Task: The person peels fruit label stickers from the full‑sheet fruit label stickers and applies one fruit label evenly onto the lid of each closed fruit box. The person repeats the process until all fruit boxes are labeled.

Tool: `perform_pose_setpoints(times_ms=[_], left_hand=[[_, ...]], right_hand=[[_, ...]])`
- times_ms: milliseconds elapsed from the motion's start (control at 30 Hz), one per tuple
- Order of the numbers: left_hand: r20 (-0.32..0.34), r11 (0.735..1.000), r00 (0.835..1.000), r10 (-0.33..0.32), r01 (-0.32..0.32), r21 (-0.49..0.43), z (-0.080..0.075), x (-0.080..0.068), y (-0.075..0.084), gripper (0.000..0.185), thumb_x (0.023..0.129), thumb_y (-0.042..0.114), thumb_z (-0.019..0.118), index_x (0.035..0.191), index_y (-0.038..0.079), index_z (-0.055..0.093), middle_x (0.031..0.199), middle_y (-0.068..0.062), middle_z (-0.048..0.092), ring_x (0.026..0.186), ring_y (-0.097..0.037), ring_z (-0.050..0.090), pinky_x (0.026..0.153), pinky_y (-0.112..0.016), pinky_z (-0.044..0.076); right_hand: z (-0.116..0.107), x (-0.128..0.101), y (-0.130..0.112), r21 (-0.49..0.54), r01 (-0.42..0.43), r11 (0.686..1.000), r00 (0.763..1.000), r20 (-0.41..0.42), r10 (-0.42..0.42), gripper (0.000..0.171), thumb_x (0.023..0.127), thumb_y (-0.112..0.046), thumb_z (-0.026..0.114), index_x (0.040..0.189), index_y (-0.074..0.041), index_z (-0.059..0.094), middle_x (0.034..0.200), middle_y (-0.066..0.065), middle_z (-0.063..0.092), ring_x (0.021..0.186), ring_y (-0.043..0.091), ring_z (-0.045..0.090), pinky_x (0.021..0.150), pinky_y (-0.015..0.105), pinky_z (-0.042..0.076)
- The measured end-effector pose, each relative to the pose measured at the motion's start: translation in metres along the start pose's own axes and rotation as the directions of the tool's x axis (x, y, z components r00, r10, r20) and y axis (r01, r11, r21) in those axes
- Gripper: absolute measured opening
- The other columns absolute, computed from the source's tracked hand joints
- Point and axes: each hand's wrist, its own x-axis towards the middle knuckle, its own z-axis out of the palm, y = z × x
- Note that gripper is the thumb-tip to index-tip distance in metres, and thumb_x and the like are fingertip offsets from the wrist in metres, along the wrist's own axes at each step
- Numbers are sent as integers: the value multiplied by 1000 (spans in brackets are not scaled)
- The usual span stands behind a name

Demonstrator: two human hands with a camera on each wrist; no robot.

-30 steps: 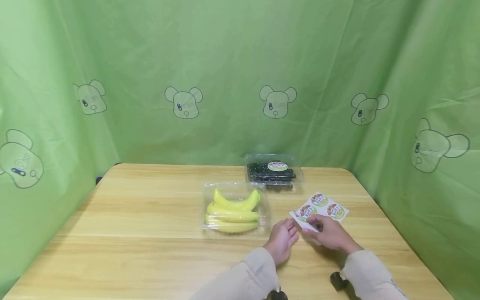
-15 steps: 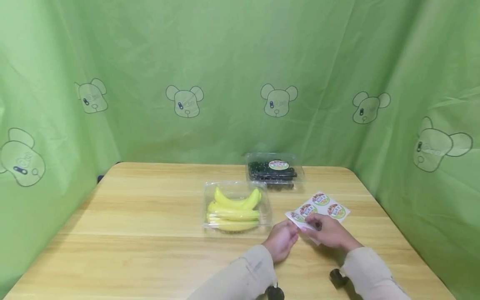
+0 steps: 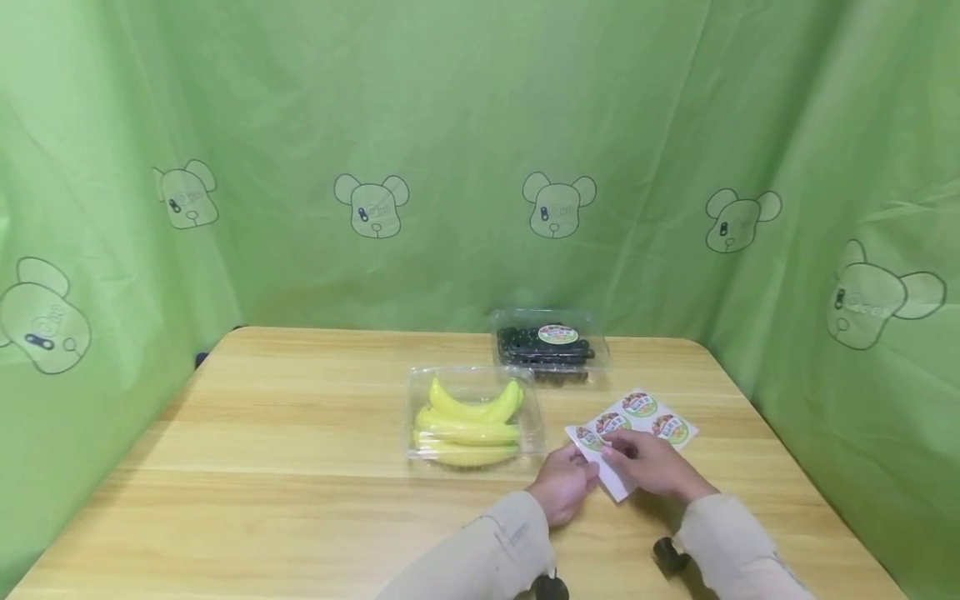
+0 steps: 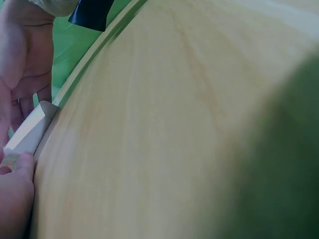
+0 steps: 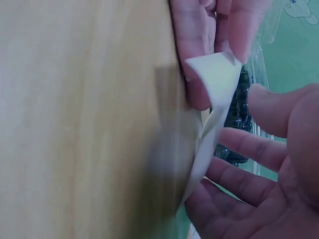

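Note:
In the head view, my left hand pinches the near edge of a white sheet of round fruit stickers. The right wrist view shows the left thumb and fingers on either side of the sheet's bent corner. My right hand lies over the sheet, its fingertips touching it near the stickers at its left corner. In the right wrist view, the right thumb stands apart from the index finger, with a gap between them. The sheet's near part is raised and bent in the left wrist view.
A clear plastic box of bananas stands left of the hands. Behind it is a clear box with dark contents and a round sticker on its lid. A green curtain surrounds the wooden table.
The sheet's left corner has shifted a little left, and more of its near edge shows. My left fingers have come onto that edge. The boxes stay put.

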Motion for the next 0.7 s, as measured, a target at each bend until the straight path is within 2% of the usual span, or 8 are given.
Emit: perform_pose_setpoints(times_ms=[67,200,267,500,700], left_hand=[[-6,1000,1000,-5,5,3,1,0,0,46,88,-13,52,134,-4,51,118,-18,64,102,-29,64,87,-36,55],[-1,1000,1000,-1,1,7,2,1,-2,48,89,-13,50,136,-2,50,113,-16,66,97,-29,66,82,-34,57],[8,1000,1000,8,-8,5,2,2,-2,49,89,-14,49,137,-1,49,113,-16,66,97,-30,66,80,-34,58],[38,1000,999,26,-26,14,0,3,-3,51,87,-18,49,136,-1,51,114,-19,65,98,-32,66,79,-33,58],[59,999,998,28,-29,17,-1,2,-3,54,83,-21,50,133,0,55,116,-20,65,99,-32,66,80,-33,58]], right_hand=[[-1,1,-1,-8,13,1000,1000,14,-13,40,95,-23,61,127,1,60,106,22,66,88,29,62,72,40,53],[-2,5,-3,-22,31,999,999,22,-31,38,94,-20,62,127,-2,61,93,12,67,75,20,59,64,34,50],[-3,7,-4,-38,41,998,999,17,-41,36,93,-18,63,125,-3,63,91,8,67,74,17,58,64,33,50],[-5,10,-6,-69,84,994,996,26,-82,29,90,-13,65,118,-4,67,97,14,70,86,28,66,76,47,55],[-4,11,-9,-62,88,994,996,34,-86,27,88,-13,67,114,-4,69,95,15,70,84,28,67,74,46,56]])
